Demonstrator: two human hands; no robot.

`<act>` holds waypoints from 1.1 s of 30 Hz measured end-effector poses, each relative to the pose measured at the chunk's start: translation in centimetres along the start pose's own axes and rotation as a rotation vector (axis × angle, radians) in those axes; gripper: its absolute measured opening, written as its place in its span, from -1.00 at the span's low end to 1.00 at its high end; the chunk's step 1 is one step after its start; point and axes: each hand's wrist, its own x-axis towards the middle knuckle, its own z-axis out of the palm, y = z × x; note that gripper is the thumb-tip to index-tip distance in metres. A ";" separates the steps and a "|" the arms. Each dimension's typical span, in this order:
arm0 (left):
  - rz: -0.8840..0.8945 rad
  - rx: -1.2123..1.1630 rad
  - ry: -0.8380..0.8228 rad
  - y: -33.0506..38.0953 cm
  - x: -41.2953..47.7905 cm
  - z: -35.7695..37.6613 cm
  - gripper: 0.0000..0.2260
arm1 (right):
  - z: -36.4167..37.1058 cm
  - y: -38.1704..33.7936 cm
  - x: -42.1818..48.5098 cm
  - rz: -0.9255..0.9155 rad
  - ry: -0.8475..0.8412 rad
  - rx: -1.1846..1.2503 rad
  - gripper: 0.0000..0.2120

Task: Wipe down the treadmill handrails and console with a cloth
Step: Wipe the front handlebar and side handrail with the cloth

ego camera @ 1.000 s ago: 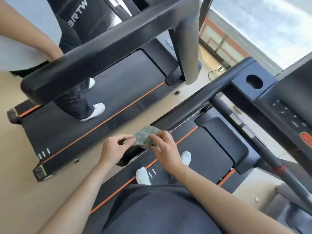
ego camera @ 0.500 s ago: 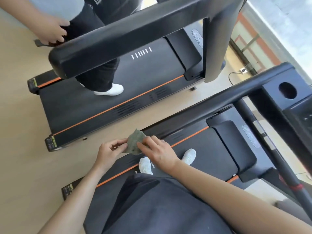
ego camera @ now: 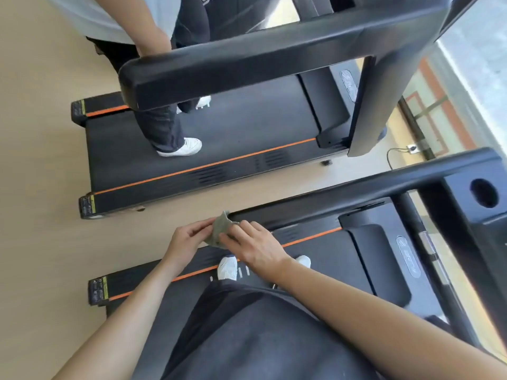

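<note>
Fingers (ego camera: 204, 229) of the left hand (ego camera: 186, 239) are pinching one edge of a small grey-green cloth (ego camera: 219, 229), while the fingers of the right hand (ego camera: 255, 246) are pinching its other side, thumb and forefinger pressed together on the fabric. The cloth is hanging bunched between both hands, right at the near end of the black handrail (ego camera: 343, 193), touching or just short of it; which one is hard to tell. The handrail is running up and to the right toward the console (ego camera: 466, 187), where a round cup hole (ego camera: 484, 193) is showing. Below the hands, the person's white shoes (ego camera: 227, 267) are standing on the black treadmill belt (ego camera: 323, 259) beside an orange stripe. Beyond a strip of tan floor (ego camera: 41, 187), a second treadmill (ego camera: 219, 149) is carrying another person in dark trousers and white sneakers (ego camera: 183, 148), partly hidden behind its own thick handrail (ego camera: 260, 58).
</note>
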 end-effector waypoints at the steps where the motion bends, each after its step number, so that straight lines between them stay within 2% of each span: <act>1: -0.012 -0.033 0.013 -0.3 0.0 0.1 -0.76 | 0.1 -0.3 0.2 -0.009 -0.020 -0.005 -0.53; 4: -0.035 -0.088 0.040 -0.5 -0.2 0.4 -0.76 | 0.4 -0.6 0.3 0.004 -0.030 -0.011 -0.60; 9: 0.049 -0.029 0.014 0.4 -0.2 0.8 -0.77 | 0.4 0.3 -1.7 0.128 0.063 0.073 -0.67; 13: 0.105 0.127 -0.032 2.0 0.9 1.0 -0.79 | 0.6 1.5 -3.5 0.288 0.160 0.079 -0.61; 17: 0.178 0.395 -0.070 4.2 2.2 2.2 -0.79 | 0.3 2.5 -4.6 0.439 0.240 0.110 -0.74; 21: 0.234 0.648 -0.125 6.2 3.1 4.4 -0.54 | -0.3 3.9 -6.3 0.566 0.281 0.101 -0.76; 23: 0.253 0.730 -0.153 7.1 3.7 5.9 -0.50 | -0.5 4.7 -7.4 0.638 0.312 0.099 -0.76; 29: 0.273 0.848 -0.219 9.6 5.9 11.3 -0.50 | -0.9 6.6 -9.2 0.858 0.406 0.115 -0.74; 33: 0.364 0.877 -0.230 10.5 7.1 15.1 -0.60 | -1.4 8.1 -10.5 1.017 0.481 0.133 -0.67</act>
